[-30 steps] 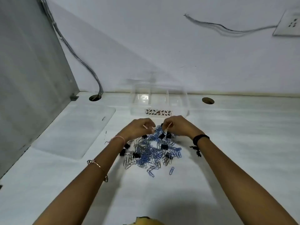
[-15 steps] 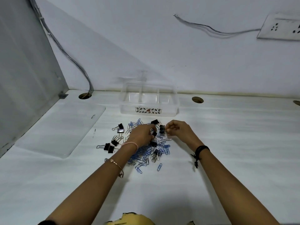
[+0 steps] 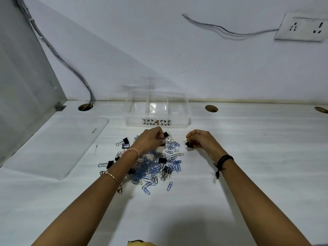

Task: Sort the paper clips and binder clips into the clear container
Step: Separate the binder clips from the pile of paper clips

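A heap of blue and silver paper clips lies on the white desk, with several black binder clips mixed in and scattered to its left. My left hand sits over the far edge of the heap, fingers curled and pinching a black binder clip. My right hand is lifted to the right of the heap and pinches another black binder clip by its wire handles. The clear container with dividers stands just beyond both hands, and nothing shows inside it.
The container's clear lid lies flat to the left. A grey partition closes the left side. Cable holes dot the desk's back edge, one with a cable running up the wall. A wall socket is at top right.
My right hand has pulled away to the right with a binder clip and lifted off the heap. My left hand has shifted toward the far edge and taken hold of another clip.
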